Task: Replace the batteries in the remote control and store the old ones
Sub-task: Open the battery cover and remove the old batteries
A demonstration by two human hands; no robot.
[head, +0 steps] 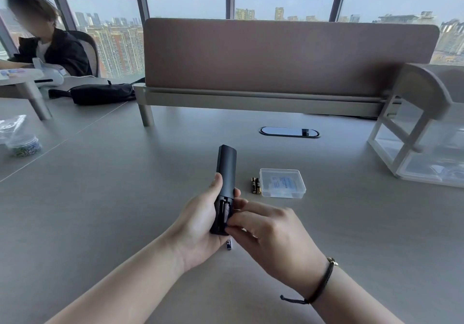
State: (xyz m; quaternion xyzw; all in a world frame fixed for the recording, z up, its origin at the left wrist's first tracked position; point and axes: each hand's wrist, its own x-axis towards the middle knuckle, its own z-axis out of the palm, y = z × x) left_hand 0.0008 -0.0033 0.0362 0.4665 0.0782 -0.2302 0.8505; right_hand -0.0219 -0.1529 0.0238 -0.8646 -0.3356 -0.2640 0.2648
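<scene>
The left hand (198, 225) grips the black remote (225, 180), its battery bay open; the right hand (266, 233) pinches a battery (226, 212) there; two batteries (255, 185) lie right of the remote

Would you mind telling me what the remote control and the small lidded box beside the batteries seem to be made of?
Remote control: likely matte black plastic, dull and without glare. Lidded box: clear, glossy hard plastic, since the label inside shows through and its edges catch light.

Matt black plastic remote control (226, 170), clear glossy plastic case (282, 182), 2 shiny metallic batteries (255, 185), smooth matt desk (125, 198)
</scene>
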